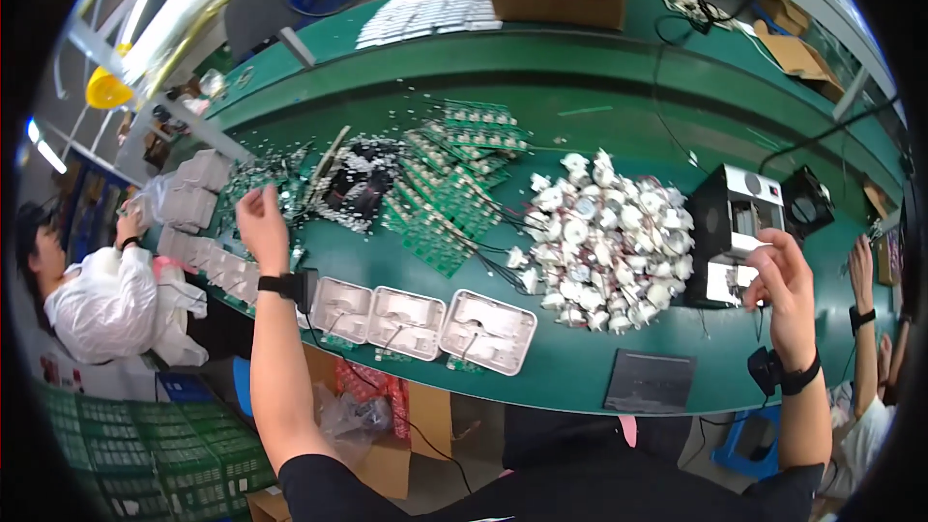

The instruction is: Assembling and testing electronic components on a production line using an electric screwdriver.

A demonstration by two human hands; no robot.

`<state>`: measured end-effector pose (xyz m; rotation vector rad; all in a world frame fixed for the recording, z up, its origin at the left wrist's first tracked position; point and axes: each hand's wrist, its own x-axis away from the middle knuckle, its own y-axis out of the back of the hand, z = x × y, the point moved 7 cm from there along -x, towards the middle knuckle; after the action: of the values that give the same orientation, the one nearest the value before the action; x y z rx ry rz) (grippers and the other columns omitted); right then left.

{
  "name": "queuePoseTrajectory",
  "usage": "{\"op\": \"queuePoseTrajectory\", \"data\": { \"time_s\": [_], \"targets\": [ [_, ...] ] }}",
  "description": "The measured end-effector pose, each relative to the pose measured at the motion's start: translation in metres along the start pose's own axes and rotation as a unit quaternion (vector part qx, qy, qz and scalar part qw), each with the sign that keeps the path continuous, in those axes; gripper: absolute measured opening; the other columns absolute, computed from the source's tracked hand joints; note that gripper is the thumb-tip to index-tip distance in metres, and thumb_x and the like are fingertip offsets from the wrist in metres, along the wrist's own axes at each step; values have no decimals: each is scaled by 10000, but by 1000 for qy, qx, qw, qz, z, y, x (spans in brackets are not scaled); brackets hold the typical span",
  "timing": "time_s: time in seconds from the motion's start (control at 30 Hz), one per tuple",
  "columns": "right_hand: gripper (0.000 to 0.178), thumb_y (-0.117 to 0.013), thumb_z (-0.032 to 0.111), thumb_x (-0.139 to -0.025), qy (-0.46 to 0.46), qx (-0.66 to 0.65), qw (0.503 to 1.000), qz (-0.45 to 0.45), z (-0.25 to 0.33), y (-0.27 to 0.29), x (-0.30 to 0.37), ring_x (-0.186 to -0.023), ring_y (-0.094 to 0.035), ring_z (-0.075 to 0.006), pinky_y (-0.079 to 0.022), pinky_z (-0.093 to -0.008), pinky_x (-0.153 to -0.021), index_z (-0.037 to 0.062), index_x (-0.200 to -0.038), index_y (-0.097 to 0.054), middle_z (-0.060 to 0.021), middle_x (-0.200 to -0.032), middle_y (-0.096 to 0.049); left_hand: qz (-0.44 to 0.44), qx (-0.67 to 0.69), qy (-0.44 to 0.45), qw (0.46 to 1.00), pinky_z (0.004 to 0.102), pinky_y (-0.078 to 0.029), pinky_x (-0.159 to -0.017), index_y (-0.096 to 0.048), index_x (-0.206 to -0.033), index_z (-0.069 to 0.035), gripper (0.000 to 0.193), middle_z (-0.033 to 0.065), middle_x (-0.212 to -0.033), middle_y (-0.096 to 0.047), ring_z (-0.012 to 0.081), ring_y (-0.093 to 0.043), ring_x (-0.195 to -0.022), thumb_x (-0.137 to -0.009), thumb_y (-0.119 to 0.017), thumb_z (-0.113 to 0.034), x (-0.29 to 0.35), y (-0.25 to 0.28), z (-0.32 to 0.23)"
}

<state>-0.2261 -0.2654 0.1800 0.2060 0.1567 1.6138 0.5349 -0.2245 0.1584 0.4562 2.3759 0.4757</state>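
Note:
My left hand (262,224) is raised over the left part of the bench, fingertips drawn together beside a heap of small green circuit boards (261,182); whatever they pinch is too small to make out. On the right, my right hand (785,292) hangs in front of a black-and-white boxy machine (733,232), its fingers loosely bent and apart with nothing visible in them. Between the hands lies a large pile of white round parts with thin wires (614,242). Three white plastic housings (488,332) form a row along the near edge, with cables inside.
Green circuit-board panels (440,203) and a dark heap scattered with small white pieces (360,184) lie mid-bench. Stacked pale housings (193,195) stand left. A black flat plate (650,380) is at the near edge. Co-workers sit left (111,300) and right (865,275).

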Motion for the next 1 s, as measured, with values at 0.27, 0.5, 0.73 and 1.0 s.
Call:
{"op": "queuePoseTrajectory", "data": {
  "time_s": [0.27, 0.5, 0.73, 1.0],
  "targets": [
    [222, -636, 82, -975, 17, 24, 990, 137, 4, -60, 41, -635, -648, -119, -505, -238, -553, -17, -1169, -592, -64, -975, -657, 498, -175, -143, 837, 317, -572, -769, -720, -1082, 16, 341, 100, -931, -759, 176, -726, -877, -921, -763, -281, 149, -92, -121],
    [212, -668, 50, -944, 114, 116, 966, 201, 7, -60, 73, -673, -686, -122, -532, -245, -595, -44, -1123, -604, -84, -965, -664, 388, -15, -39, 921, 309, -556, -667, -732, -1018, -6, 226, 98, -864, -750, 158, -720, -782, -915, -761, -206, 132, -53, -132],
    [214, -689, 52, -931, 168, 77, 967, 173, 24, -63, 65, -652, -678, -130, -531, -251, -603, -36, -1112, -616, -83, -951, -663, 90, -161, -335, 924, 280, -544, -663, -721, -1019, 3, 196, 64, -859, -744, 119, -702, -769, -948, -733, -179, 155, 14, -209],
    [245, -711, 70, -924, 301, 85, 945, 93, 72, -56, 59, -812, -688, -143, -537, -254, -705, -14, -1140, -631, -70, -978, -660, 90, 111, -172, 975, 233, -535, -713, -703, -1050, 42, 147, 49, -894, -744, 88, -685, -807, -967, -709, -80, 189, 50, -249]
  ]
}}
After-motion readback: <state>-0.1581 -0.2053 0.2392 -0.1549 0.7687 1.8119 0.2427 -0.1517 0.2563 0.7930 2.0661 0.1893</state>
